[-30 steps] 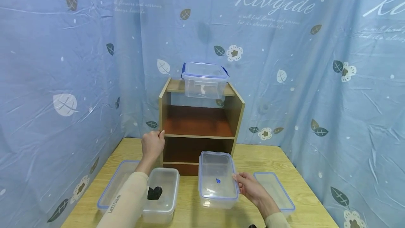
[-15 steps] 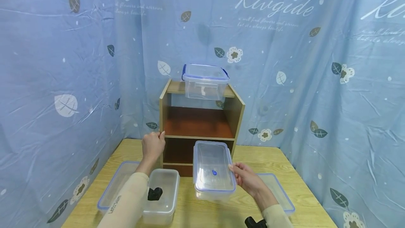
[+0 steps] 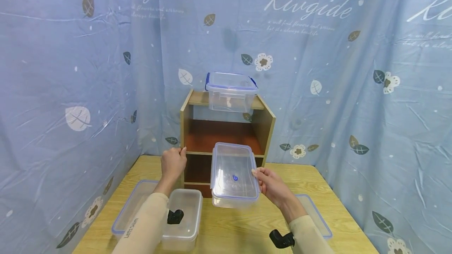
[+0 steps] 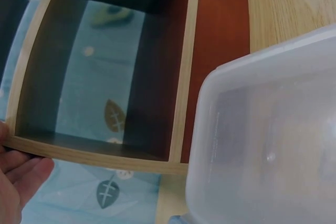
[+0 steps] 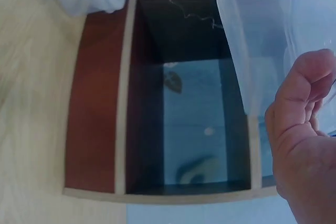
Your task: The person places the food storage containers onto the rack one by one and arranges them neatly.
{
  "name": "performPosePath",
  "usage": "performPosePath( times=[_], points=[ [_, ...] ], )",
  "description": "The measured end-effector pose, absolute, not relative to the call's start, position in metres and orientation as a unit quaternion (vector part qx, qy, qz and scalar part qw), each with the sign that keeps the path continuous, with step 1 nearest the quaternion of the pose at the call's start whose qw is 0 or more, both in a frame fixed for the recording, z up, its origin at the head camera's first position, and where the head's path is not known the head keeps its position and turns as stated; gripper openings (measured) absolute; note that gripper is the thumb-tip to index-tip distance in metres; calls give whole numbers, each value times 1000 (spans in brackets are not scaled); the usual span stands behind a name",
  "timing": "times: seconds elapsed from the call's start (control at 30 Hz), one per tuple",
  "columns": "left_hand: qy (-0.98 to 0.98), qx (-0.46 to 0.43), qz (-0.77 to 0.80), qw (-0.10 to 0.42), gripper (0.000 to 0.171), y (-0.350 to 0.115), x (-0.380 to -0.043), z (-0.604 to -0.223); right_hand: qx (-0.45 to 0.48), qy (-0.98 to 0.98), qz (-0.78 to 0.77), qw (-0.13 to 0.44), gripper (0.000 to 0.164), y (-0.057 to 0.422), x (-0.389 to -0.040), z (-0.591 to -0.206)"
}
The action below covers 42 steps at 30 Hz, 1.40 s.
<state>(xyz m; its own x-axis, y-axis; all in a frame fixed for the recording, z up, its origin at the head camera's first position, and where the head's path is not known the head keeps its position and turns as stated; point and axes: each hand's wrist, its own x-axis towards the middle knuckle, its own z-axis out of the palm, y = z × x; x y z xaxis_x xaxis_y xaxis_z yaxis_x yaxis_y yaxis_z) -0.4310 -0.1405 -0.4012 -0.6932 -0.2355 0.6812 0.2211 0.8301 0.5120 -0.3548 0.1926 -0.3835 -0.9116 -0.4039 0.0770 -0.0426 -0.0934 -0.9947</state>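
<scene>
In the head view my right hand (image 3: 272, 185) pinches the right rim of a clear lidded food container (image 3: 231, 160), its lid edged in blue with a small blue valve. The container is raised above the table, tilted, in front of the shelf unit's lower openings. The right wrist view shows the right thumb and fingers (image 5: 299, 103) at the side of the container (image 5: 247, 35). At the unit's left panel, my left hand (image 3: 173, 164) grips the front edge at middle-shelf height. The left wrist view has the left hand (image 4: 23, 182) around that wooden edge (image 4: 94, 156).
The small wooden shelf unit (image 3: 265, 126) has reddish boards and bears a blue-lidded container (image 3: 231, 99) on top. A frosted container (image 3: 190, 203) and a blue-rimmed one (image 3: 135, 195) stand left on the table (image 3: 226, 230). Another blue-rimmed container (image 3: 319, 216) lies right, partly behind the right forearm.
My right hand has lifted the lidded container off the table, up and slightly left, toward the shelf openings. The left hand has kept its grip on the panel.
</scene>
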Motion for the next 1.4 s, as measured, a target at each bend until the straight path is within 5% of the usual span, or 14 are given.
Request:
performPosePath(
  times=[1.4],
  points=[
    [-862,-5,-288,416,39,-142,-431,-406,42,626,-778,3,31,117,-396,-333]
  ],
)
